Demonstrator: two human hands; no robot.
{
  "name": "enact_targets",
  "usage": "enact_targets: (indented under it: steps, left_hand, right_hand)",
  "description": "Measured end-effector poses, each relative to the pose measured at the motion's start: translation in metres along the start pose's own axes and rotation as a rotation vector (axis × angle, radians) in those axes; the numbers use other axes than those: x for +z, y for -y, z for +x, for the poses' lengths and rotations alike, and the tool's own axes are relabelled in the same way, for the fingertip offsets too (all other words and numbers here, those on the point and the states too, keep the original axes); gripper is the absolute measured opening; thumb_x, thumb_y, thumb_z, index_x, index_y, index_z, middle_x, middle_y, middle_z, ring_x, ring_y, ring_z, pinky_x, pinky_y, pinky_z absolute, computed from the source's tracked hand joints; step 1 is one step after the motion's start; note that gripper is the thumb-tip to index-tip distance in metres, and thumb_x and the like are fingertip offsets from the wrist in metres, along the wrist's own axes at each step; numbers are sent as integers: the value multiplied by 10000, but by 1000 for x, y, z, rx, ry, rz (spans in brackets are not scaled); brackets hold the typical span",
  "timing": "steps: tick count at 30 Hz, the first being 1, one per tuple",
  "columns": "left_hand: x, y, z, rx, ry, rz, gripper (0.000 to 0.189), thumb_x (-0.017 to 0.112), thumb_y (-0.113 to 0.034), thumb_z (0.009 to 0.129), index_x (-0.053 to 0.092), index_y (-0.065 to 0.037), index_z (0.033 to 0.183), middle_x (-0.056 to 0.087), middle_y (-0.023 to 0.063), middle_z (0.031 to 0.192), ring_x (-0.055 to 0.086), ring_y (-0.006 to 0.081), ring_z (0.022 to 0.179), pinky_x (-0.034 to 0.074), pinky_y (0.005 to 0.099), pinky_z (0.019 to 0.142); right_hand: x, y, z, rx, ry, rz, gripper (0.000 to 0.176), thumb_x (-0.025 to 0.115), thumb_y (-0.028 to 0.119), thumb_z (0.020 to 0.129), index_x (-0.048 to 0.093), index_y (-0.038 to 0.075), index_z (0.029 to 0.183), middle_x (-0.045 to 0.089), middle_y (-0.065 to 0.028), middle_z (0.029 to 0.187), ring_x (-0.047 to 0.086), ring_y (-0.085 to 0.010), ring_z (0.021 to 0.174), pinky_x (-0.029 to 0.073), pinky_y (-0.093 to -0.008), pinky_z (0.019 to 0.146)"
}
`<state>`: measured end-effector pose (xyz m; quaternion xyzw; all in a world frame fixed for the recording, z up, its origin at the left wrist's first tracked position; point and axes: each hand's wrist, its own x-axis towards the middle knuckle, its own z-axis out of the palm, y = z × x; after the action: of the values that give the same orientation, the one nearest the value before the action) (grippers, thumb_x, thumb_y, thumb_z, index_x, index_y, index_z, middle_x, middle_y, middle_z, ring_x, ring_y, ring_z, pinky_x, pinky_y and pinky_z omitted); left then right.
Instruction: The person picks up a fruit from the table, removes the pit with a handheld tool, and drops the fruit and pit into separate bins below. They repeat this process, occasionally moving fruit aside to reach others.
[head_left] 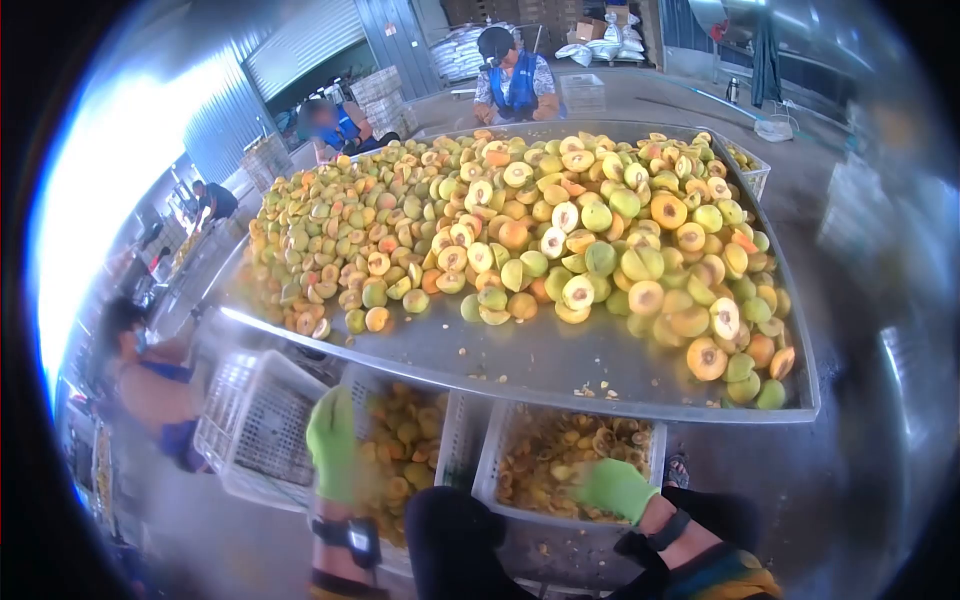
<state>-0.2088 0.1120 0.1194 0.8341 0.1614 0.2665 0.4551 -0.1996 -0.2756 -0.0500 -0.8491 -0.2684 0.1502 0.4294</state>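
My left hand [333, 445], in a light green glove, is at the left side of a white crate [452, 440] of peaches [408, 440]. Its fingers stretch up toward the metal table [470, 355], with nothing seen in them. Over the right-hand crate [655, 455] is my right hand [612, 490], gloved in the same green. This crate holds pits and fruit scraps [560, 455]. Motion smears the right fingertips, which overlap the scraps, and I cannot tell whether they hold anything. A large heap of whole and halved peaches [510, 235] covers much of the tabletop.
An overturned-looking white crate [262, 425] stands left of my left hand. Across the table sits a person in a blue vest [520, 90], with another person [340, 125] beside the far left edge. A blurred person [160, 385] is close on the left. Small scraps lie along the table's near edge.
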Motion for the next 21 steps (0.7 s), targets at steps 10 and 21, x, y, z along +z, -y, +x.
enact_targets:
  steps: [10, 21]
  left_hand:
    - [219, -52, 107, -492, 589, 46, 437, 640, -312, 922, 543, -64, 1269, 670, 96, 850, 655, 182, 654, 544, 312, 545]
    - [185, -30, 67, -460, 761, -676, 399, 637, -68, 868, 532, -19, 1250, 658, 96, 999, 673, 233, 759, 572, 355, 655]
  right_hand:
    - [-21, 8, 8, 74, -101, -544, 67, 616, 168, 746, 590, 122, 788, 642, -83, 678, 640, -296, 629, 459, -440, 534]
    - [-41, 59, 39, -7, -335, -312, 142, 632, 275, 878, 632, 133, 878, 605, -73, 755, 590, -249, 629, 436, -380, 521]
